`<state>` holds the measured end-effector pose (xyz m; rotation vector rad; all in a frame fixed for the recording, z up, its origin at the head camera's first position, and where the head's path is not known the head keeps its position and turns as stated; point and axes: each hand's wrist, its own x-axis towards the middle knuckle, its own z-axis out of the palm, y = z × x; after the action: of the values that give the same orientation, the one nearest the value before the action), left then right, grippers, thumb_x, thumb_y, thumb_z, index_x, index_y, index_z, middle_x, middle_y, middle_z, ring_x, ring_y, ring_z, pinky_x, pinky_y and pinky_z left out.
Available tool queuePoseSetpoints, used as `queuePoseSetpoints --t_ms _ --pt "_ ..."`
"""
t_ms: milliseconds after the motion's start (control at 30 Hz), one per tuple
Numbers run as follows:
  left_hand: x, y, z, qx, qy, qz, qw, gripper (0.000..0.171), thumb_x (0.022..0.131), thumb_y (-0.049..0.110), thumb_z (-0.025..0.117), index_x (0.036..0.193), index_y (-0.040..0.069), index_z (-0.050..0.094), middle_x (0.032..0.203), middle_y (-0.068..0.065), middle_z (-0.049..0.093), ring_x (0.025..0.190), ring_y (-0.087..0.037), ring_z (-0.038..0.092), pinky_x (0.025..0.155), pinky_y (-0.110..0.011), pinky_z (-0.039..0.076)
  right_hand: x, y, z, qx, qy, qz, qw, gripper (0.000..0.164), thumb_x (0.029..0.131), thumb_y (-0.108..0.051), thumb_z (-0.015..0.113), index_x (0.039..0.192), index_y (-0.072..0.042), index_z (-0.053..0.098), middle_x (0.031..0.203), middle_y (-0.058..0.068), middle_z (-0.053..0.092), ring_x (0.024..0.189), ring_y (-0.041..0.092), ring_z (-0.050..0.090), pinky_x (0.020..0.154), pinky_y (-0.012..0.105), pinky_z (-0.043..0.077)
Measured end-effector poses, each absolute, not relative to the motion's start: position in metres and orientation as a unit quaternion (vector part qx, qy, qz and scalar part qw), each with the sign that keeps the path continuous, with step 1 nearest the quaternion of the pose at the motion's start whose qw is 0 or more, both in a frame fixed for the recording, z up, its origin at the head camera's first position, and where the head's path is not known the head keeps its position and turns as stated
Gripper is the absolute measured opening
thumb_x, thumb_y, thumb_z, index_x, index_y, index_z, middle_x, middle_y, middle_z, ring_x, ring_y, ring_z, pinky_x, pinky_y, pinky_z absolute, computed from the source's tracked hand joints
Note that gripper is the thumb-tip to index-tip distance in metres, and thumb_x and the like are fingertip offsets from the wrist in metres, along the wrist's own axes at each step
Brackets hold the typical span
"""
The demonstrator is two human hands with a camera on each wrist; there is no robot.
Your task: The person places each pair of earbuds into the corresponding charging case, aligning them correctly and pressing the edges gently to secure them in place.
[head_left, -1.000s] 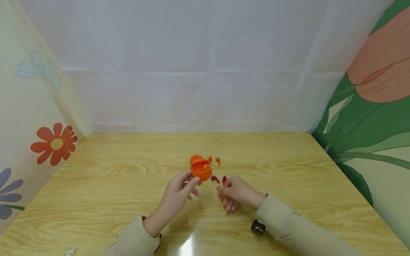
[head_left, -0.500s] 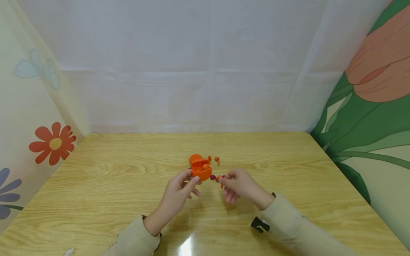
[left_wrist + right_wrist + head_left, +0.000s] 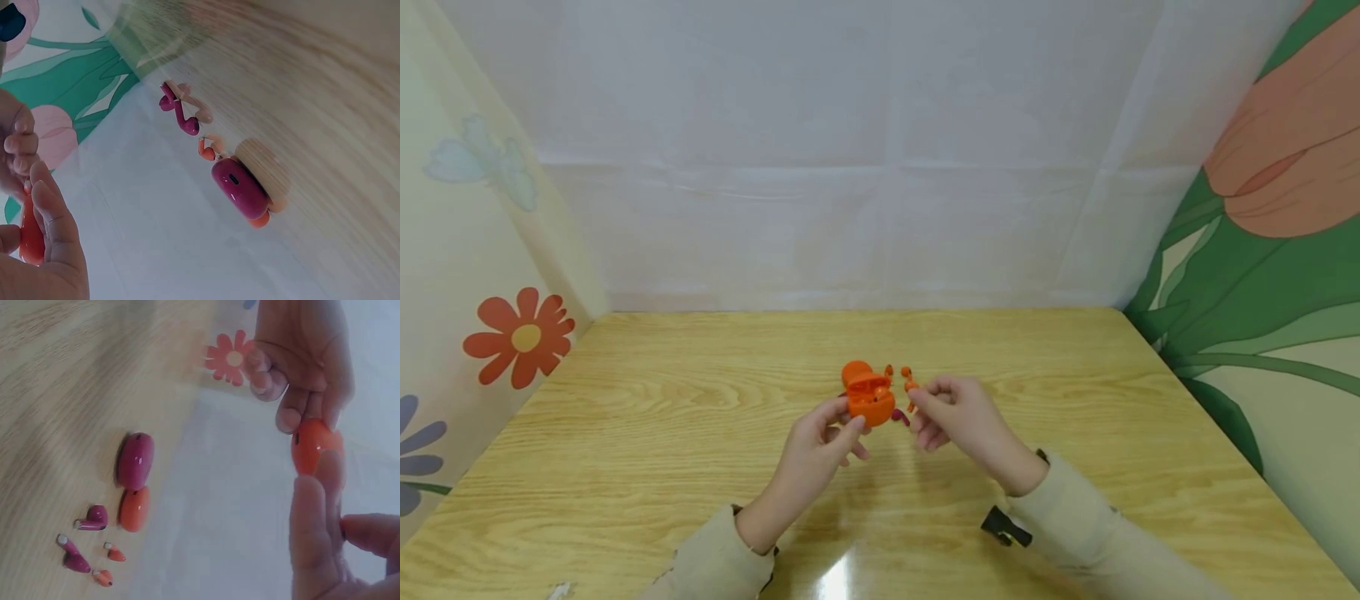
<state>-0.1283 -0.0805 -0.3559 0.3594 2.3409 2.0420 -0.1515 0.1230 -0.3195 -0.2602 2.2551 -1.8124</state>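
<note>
My left hand (image 3: pixel 816 446) holds an orange earbud case (image 3: pixel 871 407) above the table, its lid flipped up. One orange earbud shows in the case's right side. Just right of the case, my right hand (image 3: pixel 958 417) pinches another orange earbud (image 3: pixel 911 387) between thumb and fingertips. Below lie two magenta earbuds (image 3: pixel 92 519) and two smaller-looking orange earbuds (image 3: pixel 114 552). In the right wrist view, the fingers of both hands are close to the held case, and the pinched earbud is mostly hidden.
A closed magenta case (image 3: pixel 136 461) and a second orange case (image 3: pixel 134 510) rest end to end on the wooden table (image 3: pixel 700 375); the held case blocks them in the head view. A white cloth (image 3: pixel 880 167) hangs behind the table. A black clip (image 3: pixel 1006 527) hangs at the right sleeve.
My right hand has moved away from me across the table, bringing the orange earbud up beside the case. It now covers one magenta earbud. The left hand stays nearly still.
</note>
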Motion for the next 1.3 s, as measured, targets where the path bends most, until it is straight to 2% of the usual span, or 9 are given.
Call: queuePoseSetpoints --t_ms 300,600,1033,1300 --pt "-0.128 -0.08 -0.356 0.116 0.751 0.651 0.009 0.027 0.096 0.001 0.058 0.12 -0.01 0.059 0.088 -0.011 0.06 0.065 -0.018 0.066 0.056 -0.022 0.048 -0.145 0.113 -0.31 -0.118 0.755 -0.638 0.092 0.023 0.1 -0.01 0.056 0.095 0.013 0.058 0.071 0.011 0.067 0.056 0.017 0.066 0.057 0.032 0.056" --pt "-0.126 -0.081 -0.355 0.133 0.75 0.648 0.007 0.027 0.096 0.005 0.059 0.119 -0.01 0.059 0.091 -0.013 0.061 0.066 -0.017 0.066 0.056 -0.022 0.048 -0.144 0.107 -0.308 -0.13 0.749 -0.645 0.085 0.021 0.099 -0.012 0.058 0.096 0.01 0.059 0.07 0.01 0.066 0.056 0.017 0.065 0.058 0.031 0.056" --pt "-0.123 -0.081 -0.352 0.146 0.754 0.641 0.005 0.029 0.096 0.007 0.061 0.119 -0.009 0.06 0.093 -0.012 0.062 0.068 -0.018 0.066 0.059 -0.022 0.049 -0.143 0.099 -0.306 -0.139 0.755 -0.636 0.075 0.021 0.095 -0.011 0.063 0.096 0.01 0.064 0.065 0.006 0.061 0.054 0.013 0.058 0.055 0.03 0.055" --pt "-0.123 -0.081 -0.353 0.174 0.758 0.628 -0.013 0.027 0.094 0.005 0.063 0.117 -0.01 0.061 0.092 -0.014 0.064 0.067 -0.017 0.066 0.054 -0.021 0.046 -0.143 0.097 -0.303 -0.141 0.776 -0.611 0.071 0.018 0.093 -0.01 0.067 0.093 0.007 0.068 0.065 0.006 0.059 0.05 0.012 0.055 0.054 0.029 0.055"
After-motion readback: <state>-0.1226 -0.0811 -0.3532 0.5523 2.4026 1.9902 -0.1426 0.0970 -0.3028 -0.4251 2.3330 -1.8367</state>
